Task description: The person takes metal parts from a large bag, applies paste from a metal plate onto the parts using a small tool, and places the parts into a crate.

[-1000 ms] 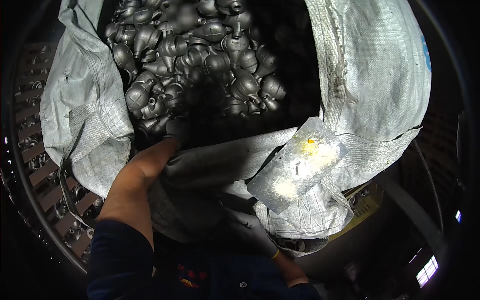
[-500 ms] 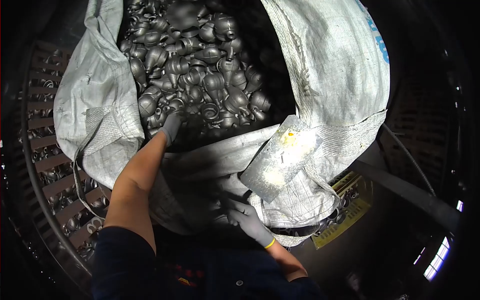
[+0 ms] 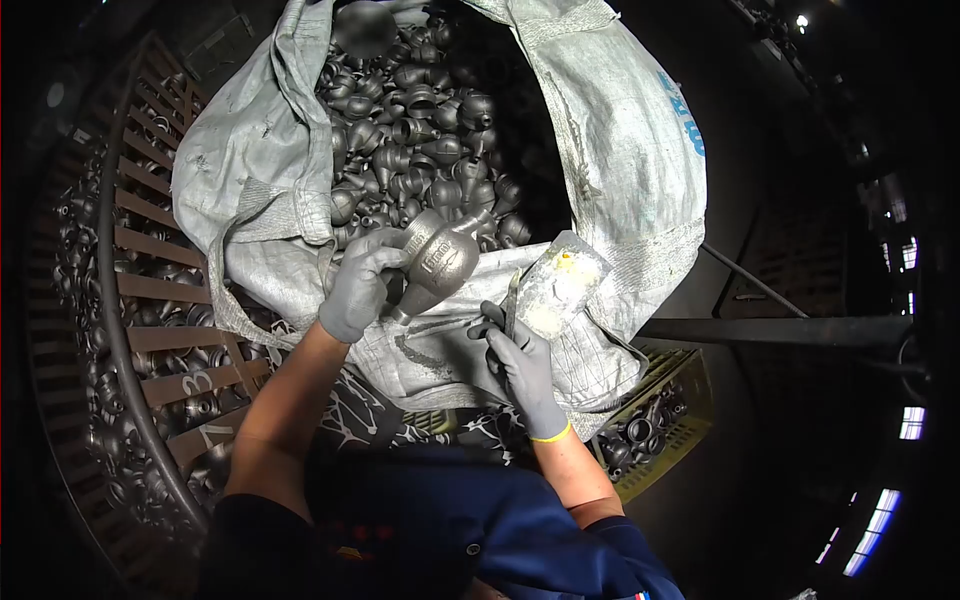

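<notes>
My left hand, in a grey glove, grips a bulb-shaped metal casting with raised lettering and a narrow neck. It is held above the front lip of a big white woven sack. Heaped inside the sack are many similar dark grey castings. Closed around a slim, flat, file-like tool is my gloved right hand, to the right of the casting and apart from it. A scuffed metal plate with yellowish marks lies on the sack's folded edge, beside the tool.
Brown slatted metal crates full of castings stand at the left. A yellow-green plastic crate with ring-like metal parts sits below the sack at the right. Behind it runs a dark horizontal bar.
My left hand has come up out of the sack with a casting in its grip. My right hand has risen towards it, bringing the file-like tool into clear view. The camera view has shifted.
</notes>
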`<state>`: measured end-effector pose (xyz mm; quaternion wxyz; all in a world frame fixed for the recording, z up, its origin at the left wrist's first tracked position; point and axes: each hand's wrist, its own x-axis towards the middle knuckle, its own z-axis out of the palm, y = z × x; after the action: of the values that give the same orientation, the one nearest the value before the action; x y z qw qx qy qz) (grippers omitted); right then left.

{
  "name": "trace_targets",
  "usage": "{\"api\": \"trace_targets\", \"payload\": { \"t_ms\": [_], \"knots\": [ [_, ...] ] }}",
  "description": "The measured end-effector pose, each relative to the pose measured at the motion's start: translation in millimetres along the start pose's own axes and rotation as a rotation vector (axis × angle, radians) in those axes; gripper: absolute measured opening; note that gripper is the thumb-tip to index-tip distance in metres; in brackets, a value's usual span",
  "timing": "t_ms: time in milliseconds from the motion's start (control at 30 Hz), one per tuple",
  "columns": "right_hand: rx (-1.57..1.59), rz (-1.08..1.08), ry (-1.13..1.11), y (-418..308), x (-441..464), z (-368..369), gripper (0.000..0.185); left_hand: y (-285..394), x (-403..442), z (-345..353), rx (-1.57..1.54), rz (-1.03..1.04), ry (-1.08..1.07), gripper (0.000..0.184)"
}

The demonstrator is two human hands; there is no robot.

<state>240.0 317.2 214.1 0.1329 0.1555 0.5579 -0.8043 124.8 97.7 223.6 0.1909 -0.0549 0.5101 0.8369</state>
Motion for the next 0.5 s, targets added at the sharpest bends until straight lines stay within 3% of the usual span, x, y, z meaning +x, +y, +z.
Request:
{"api": "trace_targets", "payload": {
  "t_ms": [33, 67, 233, 333, 500],
  "knots": [
    [0.018, -0.03, 0.009, -4, -2, 7, 0.041, -1, -16, 3, 0.01, 0.054, -0.016, 0.026],
    [0.045, -0.044, 0.018, -5, -4, 14, 0.042, -1, -32, 5, 0.261, 0.158, -0.055, 0.028],
    [0.073, -0.072, -0.015, -2, -11, 23, 0.049, -20, -85, 18, 0.043, 0.157, -0.029, 0.033],
    [0.039, -0.111, -0.027, -2, -20, 26, 0.05, -31, -99, 11, -0.055, 0.036, -0.124, 0.044],
    [-0.05, -0.171, -0.064, 0, -33, 29, 0.051, -28, -119, 17, -0.006, 0.037, -0.182, 0.043]
  ]
}}
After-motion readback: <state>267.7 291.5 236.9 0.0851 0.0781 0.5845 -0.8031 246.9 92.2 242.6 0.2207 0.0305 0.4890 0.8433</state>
